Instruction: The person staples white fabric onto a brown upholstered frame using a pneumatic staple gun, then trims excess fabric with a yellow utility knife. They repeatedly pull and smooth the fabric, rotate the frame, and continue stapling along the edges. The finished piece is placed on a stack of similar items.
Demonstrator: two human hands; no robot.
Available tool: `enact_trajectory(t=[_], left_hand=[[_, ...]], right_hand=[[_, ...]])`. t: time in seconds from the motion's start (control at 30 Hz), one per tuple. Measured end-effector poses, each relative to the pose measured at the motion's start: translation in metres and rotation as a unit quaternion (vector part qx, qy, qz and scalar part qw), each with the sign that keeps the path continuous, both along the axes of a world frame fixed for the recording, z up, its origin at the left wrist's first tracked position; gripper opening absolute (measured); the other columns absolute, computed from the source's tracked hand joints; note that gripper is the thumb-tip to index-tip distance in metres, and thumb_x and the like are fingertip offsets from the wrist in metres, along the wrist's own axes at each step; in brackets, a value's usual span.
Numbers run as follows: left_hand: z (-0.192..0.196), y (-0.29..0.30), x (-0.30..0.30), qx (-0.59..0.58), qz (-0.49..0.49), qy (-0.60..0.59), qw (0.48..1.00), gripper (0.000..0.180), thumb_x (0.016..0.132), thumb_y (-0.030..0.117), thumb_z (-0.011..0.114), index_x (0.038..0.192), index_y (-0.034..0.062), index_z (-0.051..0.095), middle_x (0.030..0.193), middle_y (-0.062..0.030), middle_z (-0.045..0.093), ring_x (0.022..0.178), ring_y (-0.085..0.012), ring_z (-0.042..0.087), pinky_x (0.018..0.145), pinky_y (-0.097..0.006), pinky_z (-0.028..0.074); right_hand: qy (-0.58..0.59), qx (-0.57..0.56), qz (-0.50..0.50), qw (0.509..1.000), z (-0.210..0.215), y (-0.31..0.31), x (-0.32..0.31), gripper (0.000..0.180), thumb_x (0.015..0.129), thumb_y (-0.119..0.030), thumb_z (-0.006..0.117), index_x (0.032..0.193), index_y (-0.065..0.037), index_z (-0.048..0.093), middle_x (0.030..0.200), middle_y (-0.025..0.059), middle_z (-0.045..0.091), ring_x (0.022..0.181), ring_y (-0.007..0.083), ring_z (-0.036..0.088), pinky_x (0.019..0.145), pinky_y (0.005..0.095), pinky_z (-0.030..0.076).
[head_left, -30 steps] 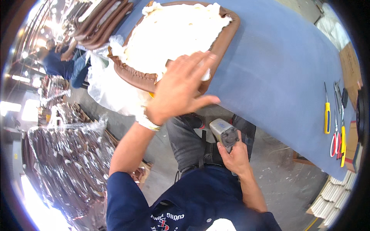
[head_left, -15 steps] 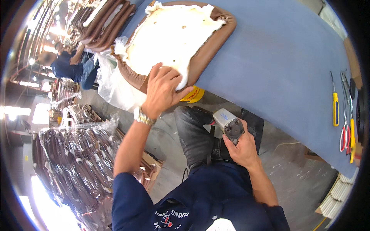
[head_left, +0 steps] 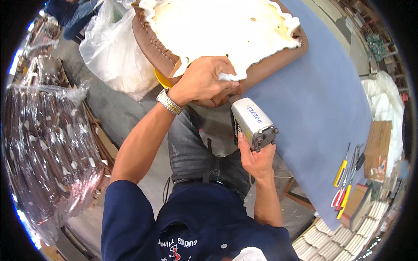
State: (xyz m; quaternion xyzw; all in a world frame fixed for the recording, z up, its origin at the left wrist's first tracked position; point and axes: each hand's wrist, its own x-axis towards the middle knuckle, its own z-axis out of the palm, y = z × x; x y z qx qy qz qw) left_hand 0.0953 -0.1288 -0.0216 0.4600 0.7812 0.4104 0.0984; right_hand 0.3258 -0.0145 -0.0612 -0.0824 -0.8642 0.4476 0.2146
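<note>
Lettering (head_left: 177,249) in white and red crossed the chest of a navy shirt (head_left: 204,213). The right hand (head_left: 257,160) was wrapped round a grey power tool (head_left: 250,115); the left hand (head_left: 203,78), apart from it, pinched white padding (head_left: 234,77) at the near corner of a brown cushion (head_left: 217,35). The tool's long axis slanted from its dark end cap (head_left: 264,137), low and to the right, up and left toward that corner; whether its front touched the cushion could not be told. Blue digits (head_left: 254,114) ran along its casing. The cushion lay pale face up at the near edge of the blue table (head_left: 322,100), one corner toward the wearer; the view's upper edge cut it off, so its own long axis could not be judged. Farther right, a yellow-handled screwdriver (head_left: 341,173) and red-handled scissors (head_left: 336,198) lay on the table, and beyond them stood a cardboard box (head_left: 378,150) with small print. To the left were a translucent plastic sheet (head_left: 115,52) beside the cushion, a film-wrapped brown stack (head_left: 48,152) and, farther off, a co-worker's blue-clad legs (head_left: 80,25).
</note>
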Motion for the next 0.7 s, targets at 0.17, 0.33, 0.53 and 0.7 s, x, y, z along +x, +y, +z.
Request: enact_trajectory(t=[0.17,0.33,0.53,0.7], left_hand=[[-0.009,0.002,-0.011,0.014,-0.042,0.002,0.999,0.023,0.084,0.018,0.077,0.096,-0.0014,0.075,0.1,-0.0122,0.072,0.09,-0.0306,0.07,0.082,-0.037,0.054],[-0.014,0.003,-0.017,0.034,-0.073,0.05,0.995,0.02,0.083,0.014,0.07,0.096,-0.0025,0.071,0.101,-0.0158,0.07,0.092,-0.034,0.069,0.084,-0.039,0.054],[0.011,-0.012,-0.036,-0.039,-0.069,0.065,0.995,0.029,0.081,0.022,0.072,0.094,-0.0037,0.073,0.089,-0.0193,0.073,0.084,-0.0345,0.071,0.079,-0.039,0.055],[0.049,-0.04,-0.038,-0.248,0.002,0.062,0.967,0.048,0.081,0.043,0.076,0.091,-0.0035,0.075,0.085,-0.0219,0.073,0.083,-0.0373,0.072,0.08,-0.041,0.056]], right_hand=[[-0.037,0.029,0.001,0.999,0.005,-0.005,-0.014,0.046,0.081,-0.005,0.077,0.125,-0.003,0.062,0.137,0.0218,0.054,0.109,0.0412,0.067,0.089,0.0445,0.057],[-0.051,0.101,-0.003,0.994,0.024,-0.012,-0.03,0.031,0.086,-0.004,0.071,0.116,0.002,0.066,0.115,0.0206,0.065,0.094,0.0387,0.069,0.085,0.045,0.055],[-0.074,-0.022,-0.003,0.997,0.027,0.002,-0.036,0.023,0.095,-0.003,0.064,0.116,0.005,0.066,0.096,0.013,0.073,0.065,0.0134,0.063,0.059,0.0287,0.05],[-0.045,-0.202,-0.005,0.978,0.035,0.007,0.007,0.04,0.098,0.0,0.058,0.136,0.007,0.049,0.114,0.0156,0.069,0.062,0.0081,0.057,0.055,0.0238,0.048]])
